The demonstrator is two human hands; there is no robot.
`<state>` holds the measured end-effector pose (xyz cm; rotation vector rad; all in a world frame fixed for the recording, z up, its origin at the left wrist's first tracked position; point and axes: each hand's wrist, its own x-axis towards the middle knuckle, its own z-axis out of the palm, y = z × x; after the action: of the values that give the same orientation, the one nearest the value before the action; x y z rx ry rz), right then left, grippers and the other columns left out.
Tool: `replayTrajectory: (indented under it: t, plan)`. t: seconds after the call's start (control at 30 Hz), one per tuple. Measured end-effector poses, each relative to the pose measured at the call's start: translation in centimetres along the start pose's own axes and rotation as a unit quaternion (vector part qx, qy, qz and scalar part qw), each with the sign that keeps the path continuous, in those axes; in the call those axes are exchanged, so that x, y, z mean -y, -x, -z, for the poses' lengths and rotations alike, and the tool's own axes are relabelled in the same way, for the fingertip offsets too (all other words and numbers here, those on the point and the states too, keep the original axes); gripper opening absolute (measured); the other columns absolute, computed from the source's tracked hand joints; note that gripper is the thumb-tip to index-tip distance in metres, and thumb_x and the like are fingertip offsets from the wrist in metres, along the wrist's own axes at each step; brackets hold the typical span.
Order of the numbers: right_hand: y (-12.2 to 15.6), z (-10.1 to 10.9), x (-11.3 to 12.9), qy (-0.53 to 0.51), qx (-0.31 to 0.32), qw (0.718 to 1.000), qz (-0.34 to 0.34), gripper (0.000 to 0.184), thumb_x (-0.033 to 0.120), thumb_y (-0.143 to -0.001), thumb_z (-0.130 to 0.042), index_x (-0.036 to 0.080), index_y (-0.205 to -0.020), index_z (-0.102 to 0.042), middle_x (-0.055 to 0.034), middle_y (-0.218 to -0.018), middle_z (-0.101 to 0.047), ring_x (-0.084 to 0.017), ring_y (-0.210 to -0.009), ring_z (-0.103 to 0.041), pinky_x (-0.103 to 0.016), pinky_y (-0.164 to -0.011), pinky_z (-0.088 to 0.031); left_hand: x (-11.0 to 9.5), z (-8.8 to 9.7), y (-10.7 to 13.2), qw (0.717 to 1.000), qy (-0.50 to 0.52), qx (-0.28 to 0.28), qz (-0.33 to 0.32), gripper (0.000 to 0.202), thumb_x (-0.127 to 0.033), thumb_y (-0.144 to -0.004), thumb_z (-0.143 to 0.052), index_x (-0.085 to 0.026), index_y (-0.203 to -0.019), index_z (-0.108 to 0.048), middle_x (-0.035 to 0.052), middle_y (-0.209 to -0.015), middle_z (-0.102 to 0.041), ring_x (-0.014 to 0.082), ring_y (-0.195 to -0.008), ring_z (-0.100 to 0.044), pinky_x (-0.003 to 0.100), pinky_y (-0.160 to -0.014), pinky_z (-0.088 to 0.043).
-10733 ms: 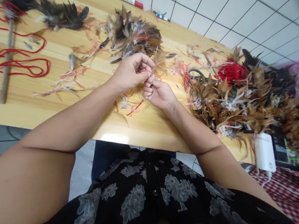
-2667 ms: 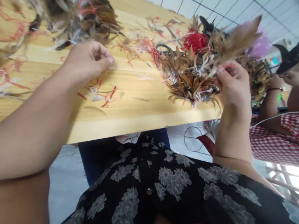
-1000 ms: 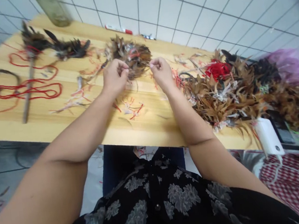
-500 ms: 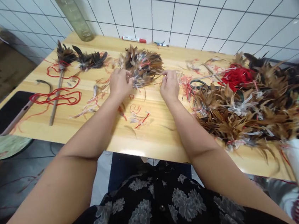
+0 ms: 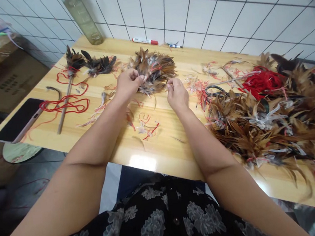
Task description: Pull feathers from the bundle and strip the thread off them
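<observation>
The left hand (image 5: 128,87) pinches its fingers (image 5: 141,78) together at the edge of a feather bunch (image 5: 155,69), while the right hand (image 5: 177,95), fingertips also together, hovers just beside it above the tabletop (image 5: 166,147).

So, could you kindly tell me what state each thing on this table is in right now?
Left hand: fingers pinched at the feather bunch's edge.
Right hand: fingers pinched, just beside the bunch.
Brown feather bunch: loose, flecked with red thread.
Red yarn: tangled.
Scissors: lying flat, black handles showing.
Smartphone: lying flat, screen dark.
Marker: capped, lying down.
Bottle: upright.
</observation>
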<state>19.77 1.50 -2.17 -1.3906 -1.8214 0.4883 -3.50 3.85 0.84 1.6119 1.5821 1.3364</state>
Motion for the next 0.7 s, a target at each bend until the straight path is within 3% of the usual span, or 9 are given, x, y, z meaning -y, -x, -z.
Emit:
replayTrajectory:
  t: [0.1, 0.27, 0.43, 0.6, 0.7]
  plan:
    - [0.4, -0.1, 0.7, -0.011, 0.028, 0.999, 0.028, 0.015, 0.035, -0.116, -0.053, 0.026, -0.114, -0.065, -0.0148, -0.123, -0.079, -0.031, -0.119, -0.074, -0.047, -0.109, -0.062, -0.6, -0.3, 1.2, 0.991, 0.127, 0.024, 0.045, 0.04, -0.017, -0.095, -0.088, -0.023, -0.076, -0.053, -0.0033, -0.069, -0.053, 0.0147, -0.061, -0.051, 0.029, -0.063, -0.043]
    - [1.0, -0.2, 1.4, -0.048, 0.057, 0.995, 0.058, 0.021, 0.043, -0.115, -0.06, 0.026, -0.118, -0.072, -0.0116, -0.12, -0.082, -0.029, -0.115, -0.074, -0.043, -0.104, -0.062, -2.1, -1.6, 3.2, 0.965, 0.246, 0.083, 0.046, 0.048, -0.031, -0.095, -0.1, -0.022, -0.077, -0.056, -0.0017, -0.07, -0.059, 0.013, -0.06, -0.053, 0.027, -0.059, -0.045]
    - [1.2, -0.7, 1.6, -0.1, 0.084, 0.991, 0.038, 0.027, 0.052, -0.112, -0.07, 0.026, -0.118, -0.074, -0.0052, -0.101, -0.078, -0.024, -0.099, -0.072, -0.039, -0.097, -0.061, -2.7, -2.5, 4.0, 0.963, 0.247, 0.095, 0.046, 0.051, -0.04, -0.09, -0.106, -0.022, -0.078, -0.059, -0.0012, -0.07, -0.062, 0.0154, -0.063, -0.059, 0.028, -0.059, -0.049]
    - [0.9, -1.0, 1.1, -0.131, 0.073, 0.988, 0.025, 0.021, 0.044, -0.111, -0.072, 0.025, -0.1, -0.074, -0.0053, -0.102, -0.077, -0.023, -0.099, -0.071, -0.038, -0.098, -0.058, -3.2, -3.0, 4.5, 0.961, 0.245, 0.117, 0.052, 0.043, -0.027, -0.088, -0.107, -0.021, -0.081, -0.065, -0.0013, -0.072, -0.063, 0.0164, -0.068, -0.063, 0.028, -0.063, -0.049]
    - [0.7, -0.7, 1.1, -0.167, 0.059, 0.984, 0.008, 0.035, 0.052, -0.112, -0.07, 0.025, -0.091, -0.07, -0.0042, -0.097, -0.075, -0.022, -0.097, -0.068, -0.036, -0.096, -0.056, -3.6, -2.9, 4.5, 0.958, 0.246, 0.128, 0.073, 0.036, -0.023, -0.091, -0.103, -0.021, -0.089, -0.067, -0.0007, -0.074, -0.064, 0.0185, -0.071, -0.066, 0.03, -0.065, -0.049]
